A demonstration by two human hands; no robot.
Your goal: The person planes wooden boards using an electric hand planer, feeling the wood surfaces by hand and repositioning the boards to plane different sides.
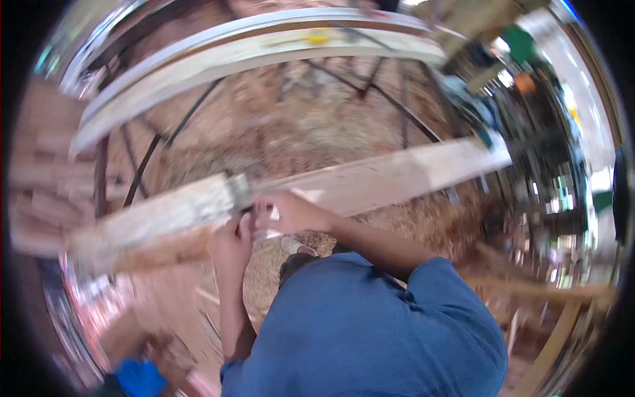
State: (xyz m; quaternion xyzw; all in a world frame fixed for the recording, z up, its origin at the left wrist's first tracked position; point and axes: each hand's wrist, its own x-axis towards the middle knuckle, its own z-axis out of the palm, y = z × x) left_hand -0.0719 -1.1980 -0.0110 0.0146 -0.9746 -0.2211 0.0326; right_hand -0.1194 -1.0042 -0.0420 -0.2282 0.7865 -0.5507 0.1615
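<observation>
My left hand (pixel 229 246) is closed, with its fingertips bent in toward my right hand (pixel 291 210). The right hand's fingers are pinched too, and the two hands nearly touch in front of my body. Something small and dark lies between them, too blurred to name. Just beyond the fingers is the end of a thick pale timber beam (pixel 159 215), which stretches off to the left. A wide wooden plank (pixel 397 177) runs from near the hands to the right.
Across the far side, a long pale board (pixel 251 53) rests on dark metal trestle legs (pixel 149 165), with a yellow object (pixel 317 36) on it. Wood shavings cover the floor (pixel 245 126). A blue item (pixel 140 377) is at the lower left. Blurred clutter fills the right.
</observation>
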